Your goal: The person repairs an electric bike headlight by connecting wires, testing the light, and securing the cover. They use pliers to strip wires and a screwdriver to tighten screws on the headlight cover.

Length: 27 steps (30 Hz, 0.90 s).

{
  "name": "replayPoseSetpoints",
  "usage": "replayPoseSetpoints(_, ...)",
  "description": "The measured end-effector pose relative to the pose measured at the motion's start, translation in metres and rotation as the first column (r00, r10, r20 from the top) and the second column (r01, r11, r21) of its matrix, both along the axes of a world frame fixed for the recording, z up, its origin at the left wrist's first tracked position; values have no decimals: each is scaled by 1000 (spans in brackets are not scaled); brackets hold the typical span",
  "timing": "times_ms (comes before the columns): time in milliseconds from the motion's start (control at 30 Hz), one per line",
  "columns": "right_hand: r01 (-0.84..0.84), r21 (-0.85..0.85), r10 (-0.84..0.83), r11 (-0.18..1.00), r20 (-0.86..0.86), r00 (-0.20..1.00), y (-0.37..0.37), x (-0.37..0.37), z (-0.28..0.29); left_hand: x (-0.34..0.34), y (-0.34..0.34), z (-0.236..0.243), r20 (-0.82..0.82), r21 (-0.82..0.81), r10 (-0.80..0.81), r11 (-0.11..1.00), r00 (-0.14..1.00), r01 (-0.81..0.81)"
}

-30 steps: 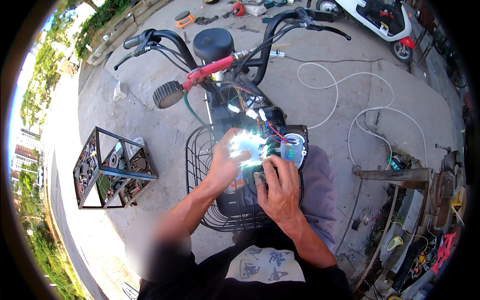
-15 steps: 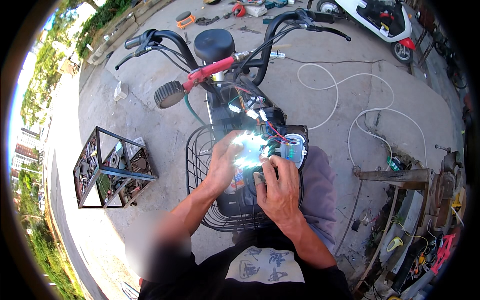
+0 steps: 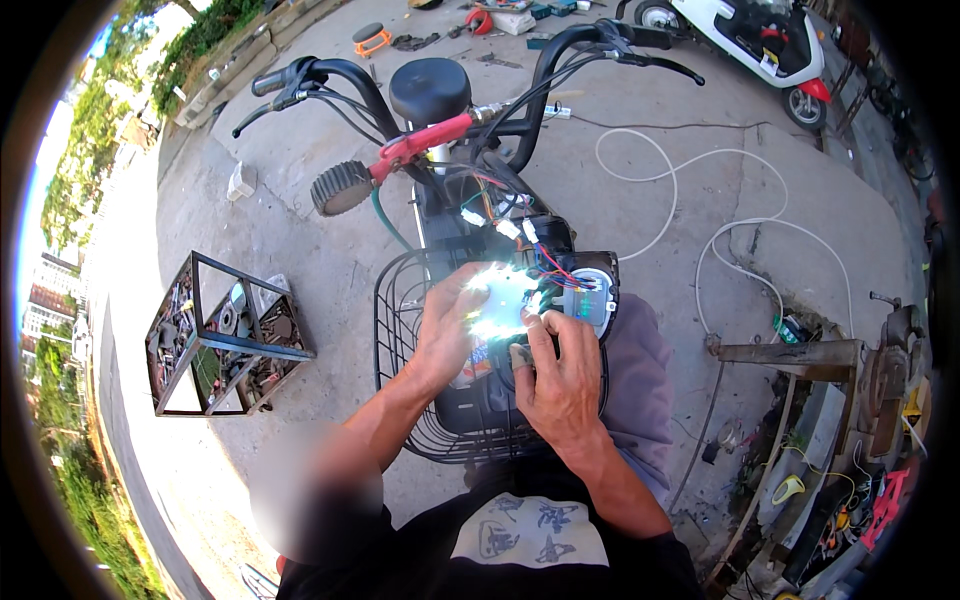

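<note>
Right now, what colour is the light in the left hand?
The light glows white, fringed blue-green; head view shows it best.

Outdoor repair workshop: parts rack (image 3: 255, 347), scooter (image 3: 745, 48)

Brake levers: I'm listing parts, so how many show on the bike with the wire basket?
2: one brake lever at the picture-left end of the handlebar, another brake lever at its picture-right end. Neither is hidden.
</note>
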State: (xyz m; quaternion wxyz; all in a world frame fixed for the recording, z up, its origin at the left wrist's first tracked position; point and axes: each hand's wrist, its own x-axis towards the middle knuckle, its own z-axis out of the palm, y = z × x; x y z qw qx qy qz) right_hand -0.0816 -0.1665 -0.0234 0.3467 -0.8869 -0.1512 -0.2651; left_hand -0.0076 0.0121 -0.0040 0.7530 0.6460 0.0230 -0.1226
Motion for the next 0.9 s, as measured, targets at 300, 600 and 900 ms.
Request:
replayPoseSetpoints(300,21,19,-21,1000,13,1000,-2,1,2,-1,-1,2,152,98,-54,994,987,39)
replayPoseSetpoints(600,16,88,-22,996,61,998,-15,10,6,-3,-1,3,155,179,-61,983,986,33)
replayPoseSetpoints(900,37,212,-17,977,-98,995,-2,1,4,-1,-1,3,124,204,-58,978,991,32)
